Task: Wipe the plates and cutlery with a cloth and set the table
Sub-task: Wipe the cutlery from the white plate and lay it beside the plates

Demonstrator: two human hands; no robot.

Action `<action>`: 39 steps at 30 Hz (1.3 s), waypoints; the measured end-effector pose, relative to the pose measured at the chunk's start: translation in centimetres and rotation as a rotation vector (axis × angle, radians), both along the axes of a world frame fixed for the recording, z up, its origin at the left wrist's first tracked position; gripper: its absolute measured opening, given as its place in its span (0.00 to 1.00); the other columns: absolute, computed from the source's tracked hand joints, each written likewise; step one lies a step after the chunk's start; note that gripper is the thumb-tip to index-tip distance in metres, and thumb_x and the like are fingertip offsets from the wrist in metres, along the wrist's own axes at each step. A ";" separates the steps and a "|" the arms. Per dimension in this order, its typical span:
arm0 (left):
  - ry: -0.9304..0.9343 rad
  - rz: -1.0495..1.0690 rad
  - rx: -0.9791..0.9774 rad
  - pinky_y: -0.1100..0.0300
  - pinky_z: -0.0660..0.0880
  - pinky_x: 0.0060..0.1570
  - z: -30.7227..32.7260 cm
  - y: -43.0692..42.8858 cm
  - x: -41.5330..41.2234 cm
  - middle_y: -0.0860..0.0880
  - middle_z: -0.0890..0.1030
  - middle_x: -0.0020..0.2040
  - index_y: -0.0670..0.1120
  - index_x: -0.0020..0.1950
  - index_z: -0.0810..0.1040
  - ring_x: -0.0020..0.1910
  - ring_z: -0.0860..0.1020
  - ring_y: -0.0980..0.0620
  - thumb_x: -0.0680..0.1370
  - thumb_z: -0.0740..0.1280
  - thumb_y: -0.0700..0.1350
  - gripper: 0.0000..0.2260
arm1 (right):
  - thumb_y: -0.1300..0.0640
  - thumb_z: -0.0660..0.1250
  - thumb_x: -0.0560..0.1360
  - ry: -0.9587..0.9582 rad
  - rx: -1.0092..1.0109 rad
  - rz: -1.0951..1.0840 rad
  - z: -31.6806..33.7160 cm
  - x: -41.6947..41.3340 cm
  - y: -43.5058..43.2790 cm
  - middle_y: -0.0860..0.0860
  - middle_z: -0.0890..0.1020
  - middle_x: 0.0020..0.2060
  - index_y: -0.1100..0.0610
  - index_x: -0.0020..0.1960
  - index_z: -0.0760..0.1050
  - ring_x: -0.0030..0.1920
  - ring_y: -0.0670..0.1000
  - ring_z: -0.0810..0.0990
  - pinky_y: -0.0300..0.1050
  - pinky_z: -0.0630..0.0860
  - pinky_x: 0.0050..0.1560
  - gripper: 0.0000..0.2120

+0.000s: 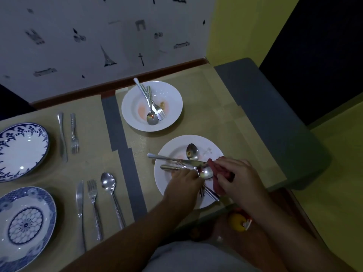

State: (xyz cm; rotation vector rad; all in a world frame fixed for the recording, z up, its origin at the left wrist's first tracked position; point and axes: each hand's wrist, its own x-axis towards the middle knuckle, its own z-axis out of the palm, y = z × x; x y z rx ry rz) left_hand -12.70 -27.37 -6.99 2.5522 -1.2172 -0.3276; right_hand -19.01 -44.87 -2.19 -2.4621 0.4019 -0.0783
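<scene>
A white plate (172, 154) lies near the table's front right, with a heap of cutlery on it: a knife (176, 160), a small spoon (192, 151), another spoon (206, 172) and forks. My left hand (183, 180) reaches into the heap, fingers closed on a fork or spoon handle; which one is unclear. My right hand (238, 179) grips a red cloth (218, 169) at the plate's right side. Behind it stands a white deep plate (172, 99) holding a spoon and fork (152, 107), with food smears.
On the left are two blue-patterned plates (21, 152) (25, 224), each with laid cutlery: knife and fork (68, 134), and knife, fork, spoon (94, 203). A grey tape strip (125, 158) crosses the beige table cover. A yellow object (238, 221) lies below the table edge. A wall is behind.
</scene>
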 end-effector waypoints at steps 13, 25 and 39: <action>-0.012 -0.001 -0.036 0.52 0.78 0.54 -1.1 0.2 -0.8 0.49 0.84 0.47 0.49 0.47 0.86 0.49 0.80 0.49 0.72 0.75 0.48 0.06 | 0.61 0.72 0.71 0.037 0.006 0.026 0.1 0.3 -0.1 0.42 0.81 0.57 0.49 0.62 0.79 0.56 0.44 0.71 0.37 0.67 0.56 0.20; 0.133 0.316 0.091 0.50 0.73 0.62 0.3 -0.9 0.8 0.49 0.84 0.50 0.50 0.54 0.84 0.55 0.78 0.49 0.77 0.68 0.58 0.14 | 0.59 0.73 0.72 0.040 0.012 0.054 0.8 0.9 0.5 0.43 0.82 0.51 0.50 0.59 0.81 0.53 0.49 0.72 0.40 0.68 0.52 0.16; 0.774 0.693 0.019 0.63 0.76 0.44 1.8 -1.3 1.8 0.46 0.85 0.44 0.42 0.48 0.85 0.37 0.79 0.56 0.77 0.72 0.50 0.11 | 0.58 0.72 0.73 0.083 0.011 0.057 0.9 0.6 0.5 0.40 0.80 0.55 0.47 0.63 0.78 0.56 0.47 0.71 0.37 0.65 0.53 0.20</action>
